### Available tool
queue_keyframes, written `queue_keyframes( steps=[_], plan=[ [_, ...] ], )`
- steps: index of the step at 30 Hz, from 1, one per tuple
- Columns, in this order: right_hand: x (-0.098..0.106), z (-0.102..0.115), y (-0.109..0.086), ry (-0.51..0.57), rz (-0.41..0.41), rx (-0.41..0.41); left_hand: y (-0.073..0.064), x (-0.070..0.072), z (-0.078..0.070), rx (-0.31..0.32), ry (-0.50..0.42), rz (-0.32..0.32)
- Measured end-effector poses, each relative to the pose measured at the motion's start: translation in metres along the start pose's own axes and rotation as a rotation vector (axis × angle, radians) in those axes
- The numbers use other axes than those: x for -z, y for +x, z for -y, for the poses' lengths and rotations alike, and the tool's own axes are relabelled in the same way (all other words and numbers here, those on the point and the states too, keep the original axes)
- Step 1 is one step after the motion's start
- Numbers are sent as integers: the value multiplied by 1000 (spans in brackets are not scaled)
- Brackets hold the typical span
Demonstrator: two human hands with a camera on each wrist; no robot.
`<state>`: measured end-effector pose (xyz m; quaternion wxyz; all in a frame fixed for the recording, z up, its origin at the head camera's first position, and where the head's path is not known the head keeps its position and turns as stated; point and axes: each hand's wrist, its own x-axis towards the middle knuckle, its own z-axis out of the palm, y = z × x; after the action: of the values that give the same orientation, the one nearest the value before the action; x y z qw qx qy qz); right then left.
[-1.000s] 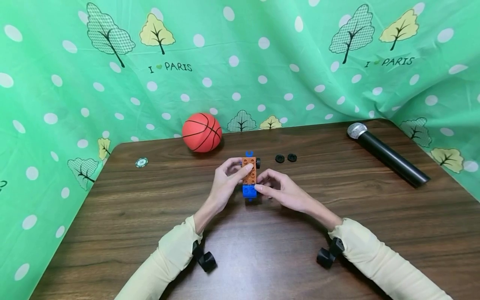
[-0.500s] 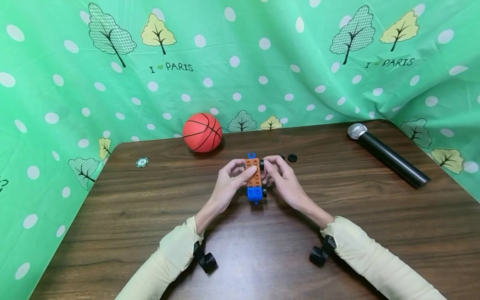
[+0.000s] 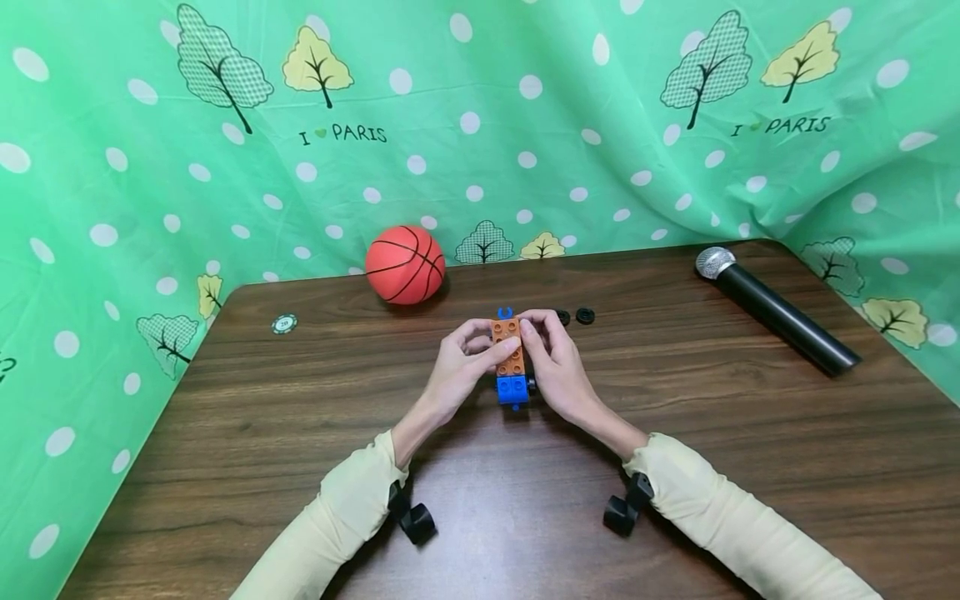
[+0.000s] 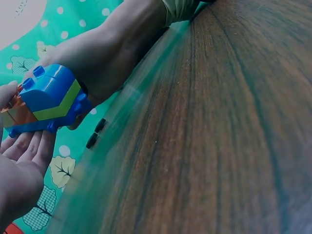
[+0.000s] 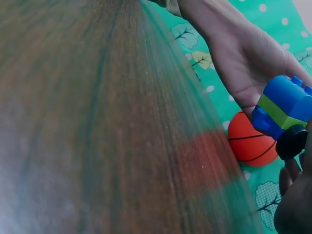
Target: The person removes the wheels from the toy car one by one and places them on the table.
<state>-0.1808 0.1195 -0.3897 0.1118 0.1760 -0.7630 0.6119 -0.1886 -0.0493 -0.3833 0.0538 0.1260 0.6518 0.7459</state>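
A toy brick car [image 3: 513, 389] with an orange top, a blue rounded end and a lime-green layer is held above the table between both hands. My left hand [image 3: 453, 373] grips its left side, thumb on the orange studs. My right hand [image 3: 561, 372] holds the right side near the far end, its thumb along the orange edge and its fingers covering the far wheel. A black wheel [image 5: 291, 142] sits by the blue end in the right wrist view. On the car's other side, blue pegs [image 4: 52, 126] stick out bare in the left wrist view.
Two loose black wheels [image 3: 585, 316] lie beyond my right hand, one partly hidden by it. A red toy basketball [image 3: 406, 265] stands at the back, a poker chip [image 3: 284, 324] lies at the left, and a microphone [image 3: 780, 310] at the right. A green curtain [image 3: 480, 125] hangs behind the table.
My right hand has moved from the car's near blue end to its far right side. The near right wheel has come into view. The car has shifted slightly right and nearer, still in my left hand.
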Motion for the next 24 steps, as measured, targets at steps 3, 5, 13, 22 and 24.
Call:
queue_keyframes(
  steps=[3, 5, 13, 22, 24],
  plan=[
    [1, -2, 0, -67, -13, 49, -1, 1, -1, -4, 4, 15],
    [2, -4, 0, -116, -29, 102, -1, 2, -1, -7, 1, 27],
    [4, -13, 2, -228, -83, 294, -2, 4, -3, -19, 48, 73],
    [8, -18, 3, -244, -82, 359, -5, 3, -3, -26, 122, 92],
    [8, -17, 3, -244, -70, 344, -5, 3, -3, -28, 121, 94]
  ],
)
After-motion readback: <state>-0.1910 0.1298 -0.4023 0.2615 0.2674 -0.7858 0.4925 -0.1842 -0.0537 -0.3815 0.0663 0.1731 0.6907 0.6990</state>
